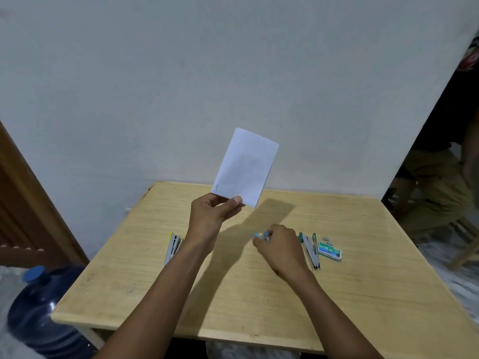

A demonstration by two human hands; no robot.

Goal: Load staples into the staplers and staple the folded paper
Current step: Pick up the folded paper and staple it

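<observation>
My left hand [212, 216] holds a folded white paper [246, 167] upright above the table, pinched at its lower edge; a small staple mark shows near its lower left corner. My right hand [280, 247] is closed around a small blue stapler [262, 235] low over the table, only its tip showing past my fingers. A yellow stapler [173, 246] lies open beside my left wrist. A green stapler [309, 248] lies open right of my right hand. Next to it sits a green staple box [329, 252], with a loose staple strip [326, 238] just behind.
The wooden table [233, 294] stands against a pale wall. A large blue water jug [41, 312] stands on the floor at the table's left front corner. A wooden door is at the far left. A seated person [440, 193] is at the right.
</observation>
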